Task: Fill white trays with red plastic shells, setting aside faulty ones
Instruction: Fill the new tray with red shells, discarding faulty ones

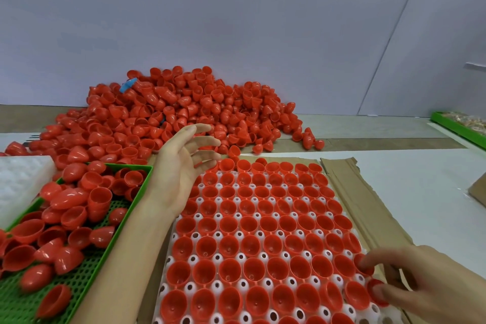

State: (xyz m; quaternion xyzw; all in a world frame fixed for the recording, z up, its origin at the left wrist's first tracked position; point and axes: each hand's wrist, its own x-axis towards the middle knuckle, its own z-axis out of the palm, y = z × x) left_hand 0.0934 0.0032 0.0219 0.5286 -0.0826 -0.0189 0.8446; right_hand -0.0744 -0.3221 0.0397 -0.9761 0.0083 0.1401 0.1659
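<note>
Shell pile (168, 105) lies beyond left hand (181, 166), fingers spread.

Most open room we're seeing is on the right, where bare table (420, 179) is running past the cardboard sheet (368, 205). The shell pile (171, 113) is blocking the whole back against the wall (263, 34) and spilling down the left. The green basket (126, 208) is hemming in that side, right alongside our left forearm. Our left hand (184, 166) is hanging over the white tray (349, 310) at its far left corner and our right hand (420, 279) is covering the near right edge, so only the middle is lying open from above.
</note>
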